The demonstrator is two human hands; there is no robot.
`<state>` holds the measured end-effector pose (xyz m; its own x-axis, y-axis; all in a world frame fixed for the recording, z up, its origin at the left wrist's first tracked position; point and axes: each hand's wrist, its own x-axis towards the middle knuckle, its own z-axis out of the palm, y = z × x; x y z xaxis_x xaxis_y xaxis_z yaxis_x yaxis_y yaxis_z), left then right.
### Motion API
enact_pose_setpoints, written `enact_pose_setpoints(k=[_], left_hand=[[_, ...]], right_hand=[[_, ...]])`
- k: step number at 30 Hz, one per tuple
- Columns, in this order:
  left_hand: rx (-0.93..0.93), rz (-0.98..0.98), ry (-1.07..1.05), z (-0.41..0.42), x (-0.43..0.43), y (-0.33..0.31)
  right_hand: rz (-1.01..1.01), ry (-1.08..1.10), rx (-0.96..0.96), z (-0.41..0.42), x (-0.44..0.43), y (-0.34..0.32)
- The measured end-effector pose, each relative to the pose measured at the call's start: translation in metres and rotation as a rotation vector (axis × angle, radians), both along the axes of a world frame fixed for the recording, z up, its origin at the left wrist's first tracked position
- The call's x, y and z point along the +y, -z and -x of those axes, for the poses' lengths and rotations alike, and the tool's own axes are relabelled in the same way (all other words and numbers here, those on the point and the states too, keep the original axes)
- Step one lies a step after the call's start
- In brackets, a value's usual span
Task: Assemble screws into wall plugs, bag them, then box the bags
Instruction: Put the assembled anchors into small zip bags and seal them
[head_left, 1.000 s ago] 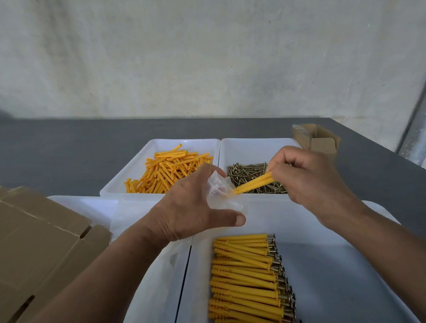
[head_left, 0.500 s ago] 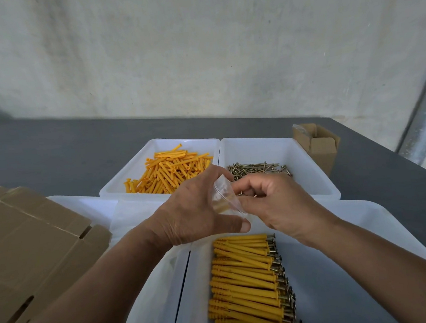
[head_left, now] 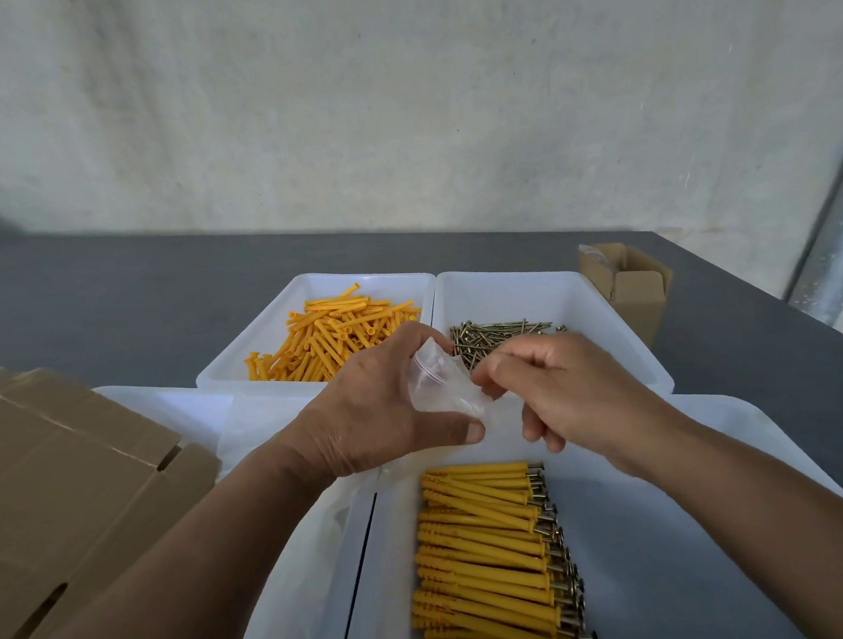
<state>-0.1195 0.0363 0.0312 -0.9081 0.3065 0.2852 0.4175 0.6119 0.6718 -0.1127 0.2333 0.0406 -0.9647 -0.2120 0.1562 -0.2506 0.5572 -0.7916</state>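
Nearest, at the front edge of the tabletop (head_left: 105, 303), a white tray (head_left: 631, 580) holds the assembled wall plugs (head_left: 483, 556). They are yellow and lie in a neat column, with the screw heads pointing to the right. Touching its left side is a second white tray (head_left: 174, 404) with clear plastic in it; what this plastic is, I cannot tell. At the left edge lie flattened cardboard boxes (head_left: 70, 498).

Above the back rim of the near tray the two hands meet. The left hand (head_left: 381, 413) grips a small clear zip bag (head_left: 439, 383), with its fingers curled round the bag. The right hand (head_left: 572, 398) has curled fingers, and its thumb and forefinger pinch the bag's right edge. What is inside the bag is not clear.

Behind the hands two more trays stand side by side. The left back tray (head_left: 260, 342) has loose yellow wall plugs (head_left: 330, 336), and the right back tray (head_left: 612, 334) has loose screws (head_left: 501, 333). Near the far right corner stands a small open cardboard box (head_left: 634, 292).
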Motion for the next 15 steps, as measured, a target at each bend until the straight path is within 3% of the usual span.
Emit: enact_pose_setpoints(k=[4,8,11,15], left_hand=[[0.015,-0.006,0.012,0.0,-0.001,0.001],[0.045,0.001,0.064,0.0,0.0,0.0],[0.062,-0.02,0.068,0.0,0.0,0.001],[0.063,-0.04,0.076,-0.001,0.0,0.0]], right_hand=[[-0.276,0.048,-0.121,0.002,0.01,0.0],[-0.565,-0.078,-0.319,-0.001,0.012,0.0],[-0.751,-0.164,-0.36,-0.004,0.011,0.003],[-0.852,-0.233,-0.431,-0.006,0.01,0.011]])
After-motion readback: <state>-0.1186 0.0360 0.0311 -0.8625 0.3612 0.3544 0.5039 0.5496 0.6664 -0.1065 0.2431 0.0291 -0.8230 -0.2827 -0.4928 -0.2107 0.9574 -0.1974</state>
